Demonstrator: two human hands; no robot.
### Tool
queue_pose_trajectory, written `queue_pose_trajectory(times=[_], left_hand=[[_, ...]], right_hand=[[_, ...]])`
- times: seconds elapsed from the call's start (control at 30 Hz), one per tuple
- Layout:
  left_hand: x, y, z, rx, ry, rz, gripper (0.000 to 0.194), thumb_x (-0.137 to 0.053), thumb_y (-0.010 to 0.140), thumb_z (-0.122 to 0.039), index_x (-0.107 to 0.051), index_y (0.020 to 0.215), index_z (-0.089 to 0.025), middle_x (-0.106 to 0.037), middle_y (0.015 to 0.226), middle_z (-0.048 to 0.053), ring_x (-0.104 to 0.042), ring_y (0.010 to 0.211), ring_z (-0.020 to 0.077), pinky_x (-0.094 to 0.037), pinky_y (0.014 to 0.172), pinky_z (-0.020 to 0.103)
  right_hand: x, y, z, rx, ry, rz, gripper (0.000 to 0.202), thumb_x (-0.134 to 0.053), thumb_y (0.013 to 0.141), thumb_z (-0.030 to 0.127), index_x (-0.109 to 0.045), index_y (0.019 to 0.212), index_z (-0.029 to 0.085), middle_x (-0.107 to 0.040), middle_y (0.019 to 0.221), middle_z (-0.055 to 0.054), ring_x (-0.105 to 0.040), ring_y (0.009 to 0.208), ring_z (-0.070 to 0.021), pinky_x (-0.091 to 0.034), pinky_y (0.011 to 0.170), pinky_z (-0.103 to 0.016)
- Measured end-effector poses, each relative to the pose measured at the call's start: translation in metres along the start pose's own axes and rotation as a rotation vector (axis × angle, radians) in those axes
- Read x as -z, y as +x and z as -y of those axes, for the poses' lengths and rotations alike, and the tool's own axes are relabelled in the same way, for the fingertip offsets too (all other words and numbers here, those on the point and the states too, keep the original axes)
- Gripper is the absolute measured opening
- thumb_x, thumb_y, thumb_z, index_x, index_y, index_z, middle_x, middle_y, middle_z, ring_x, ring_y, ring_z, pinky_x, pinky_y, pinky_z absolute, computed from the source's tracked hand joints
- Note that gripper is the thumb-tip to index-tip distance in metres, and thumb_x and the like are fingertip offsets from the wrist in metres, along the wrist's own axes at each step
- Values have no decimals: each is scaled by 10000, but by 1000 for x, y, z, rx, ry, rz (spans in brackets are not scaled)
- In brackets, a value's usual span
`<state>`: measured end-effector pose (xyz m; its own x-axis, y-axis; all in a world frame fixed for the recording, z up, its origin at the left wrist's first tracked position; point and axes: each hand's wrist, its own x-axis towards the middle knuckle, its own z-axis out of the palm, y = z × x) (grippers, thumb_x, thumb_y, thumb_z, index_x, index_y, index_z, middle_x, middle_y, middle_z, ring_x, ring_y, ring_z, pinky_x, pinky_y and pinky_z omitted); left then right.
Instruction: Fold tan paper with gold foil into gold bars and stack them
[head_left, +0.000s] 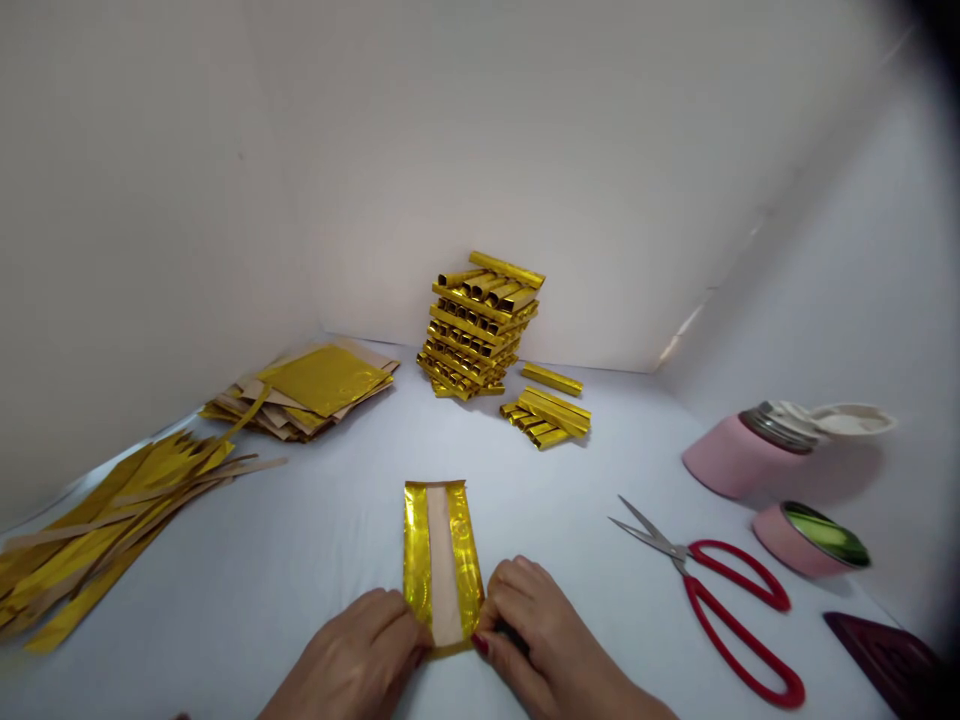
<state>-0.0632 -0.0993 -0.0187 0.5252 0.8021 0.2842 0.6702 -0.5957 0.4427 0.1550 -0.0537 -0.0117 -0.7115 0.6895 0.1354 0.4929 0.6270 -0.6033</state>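
A strip of gold foil paper (444, 560) lies on the white table in front of me. Both long sides are folded inward, leaving a pale paper band down the middle. At its near left corner, my left hand (367, 645) is closed, fingers pinching the edge. My right hand (544, 640) grips the near right corner, thumb below and fingers curled. Something dark shows under the right fingers; I cannot make out what it is. The near edge looks slightly turned up between the hands.
Stacked gold paper tubes (480, 330) stand at the back, with a few more tubes (551, 415) beside them. Foil sheets (322, 385) and cut strips (112, 530) lie left. Right are red-handled scissors (679, 553), a pink jar (739, 455), a pink cup (795, 540) and a dark maroon object (885, 660).
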Motion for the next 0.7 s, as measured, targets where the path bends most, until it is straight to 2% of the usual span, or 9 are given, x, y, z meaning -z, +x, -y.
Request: queue_pose_trajectory(times=[0.13,0.27,0.43,0.57,0.7], left_hand=[[0,0,-2,91,-9,30,174,-414,871,-86,-535,860,-211,-643,780,0,-621,681,152,-492,605,221],[-4,-1,-2,113,6,-12,184,-395,896,-139,-506,765,-205,-604,693,-4,-582,588,144,-466,526,214],[-4,-1,0,49,36,10,205,-375,925,-138,-552,853,-212,-609,798,18,-596,683,159,-482,574,222],[-4,-5,0,-109,169,-17,321,-264,983,-147,-579,977,-213,-629,803,15,-593,659,157,-473,574,227],[0,-13,-4,-202,391,-33,343,-269,1011,-289,-594,1048,-185,-679,857,21,-608,692,164,-454,595,249]], right_hand=[[-1,1,0,16,10,-22,103,-461,855,138,-515,784,189,-553,796,-50,-474,766,-194,-411,739,-347],[-4,1,1,9,9,-62,108,-472,821,112,-486,755,197,-537,774,-40,-466,742,-192,-405,708,-341],[-5,0,0,-70,89,-100,115,-529,804,99,-480,796,203,-537,816,-27,-468,760,-184,-410,703,-321],[-3,-1,0,-62,133,-98,126,-529,822,84,-518,789,205,-532,815,-19,-479,793,-183,-410,726,-315],[-3,-1,-1,-72,159,-100,151,-530,823,59,-533,769,199,-529,794,-13,-487,785,-176,-408,724,-305]])
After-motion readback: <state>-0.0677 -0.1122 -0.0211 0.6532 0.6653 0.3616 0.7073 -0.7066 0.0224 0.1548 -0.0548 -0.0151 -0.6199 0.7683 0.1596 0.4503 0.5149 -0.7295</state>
